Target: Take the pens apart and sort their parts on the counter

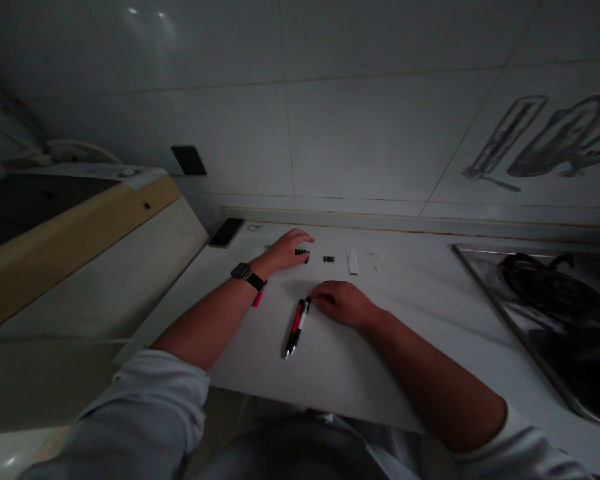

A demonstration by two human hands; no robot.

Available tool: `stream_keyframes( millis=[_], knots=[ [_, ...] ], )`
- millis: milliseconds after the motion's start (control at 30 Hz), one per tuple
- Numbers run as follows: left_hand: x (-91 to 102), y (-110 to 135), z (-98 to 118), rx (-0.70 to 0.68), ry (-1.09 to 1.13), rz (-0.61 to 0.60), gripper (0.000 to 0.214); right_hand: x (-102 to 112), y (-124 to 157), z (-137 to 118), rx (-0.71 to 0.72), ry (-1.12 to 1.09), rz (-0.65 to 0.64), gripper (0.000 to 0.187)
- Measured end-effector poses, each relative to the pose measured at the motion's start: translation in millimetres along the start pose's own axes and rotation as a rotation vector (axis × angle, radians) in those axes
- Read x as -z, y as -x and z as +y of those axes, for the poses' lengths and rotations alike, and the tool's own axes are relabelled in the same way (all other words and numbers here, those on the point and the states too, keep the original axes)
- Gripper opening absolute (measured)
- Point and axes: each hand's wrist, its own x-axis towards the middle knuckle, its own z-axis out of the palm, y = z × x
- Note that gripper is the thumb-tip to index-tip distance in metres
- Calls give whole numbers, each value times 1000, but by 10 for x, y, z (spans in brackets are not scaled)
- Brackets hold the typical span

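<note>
Pens point(302, 321) lie as a pair on the desk point(255, 363), one white and black, one red and black, side by side with their tips toward the wearer. Past their far ends and a little to the left is the left hand point(284, 251), thumb and forefinger parted, with a small black strip point(300, 252) in the gap between them. On that wrist sits a dark watch point(241, 271); beneath the wrist, left of the pens, a red object point(259, 296) shows in part. Just right of the pens' far ends rests the right hand point(347, 303), fingers curled in; whether its fingertips touch or pinch a pen end I cannot tell.

Beyond the pens and slightly right lies a small dark block point(329, 259), then, farther right of them, a white strip point(352, 262) and a tiny white bit point(377, 269). Well left of the pens, near the wall, are a phone point(227, 233) and a small ring point(254, 227). Far to their right stands a stove point(555, 287).
</note>
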Motion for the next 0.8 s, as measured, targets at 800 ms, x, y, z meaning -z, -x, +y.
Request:
stream_keyframes(
  millis=[800],
  knots=[
    [-167, 643, 694, 56, 181, 306, 19, -2, 39, -144, -81, 305, -94, 19]
  ],
)
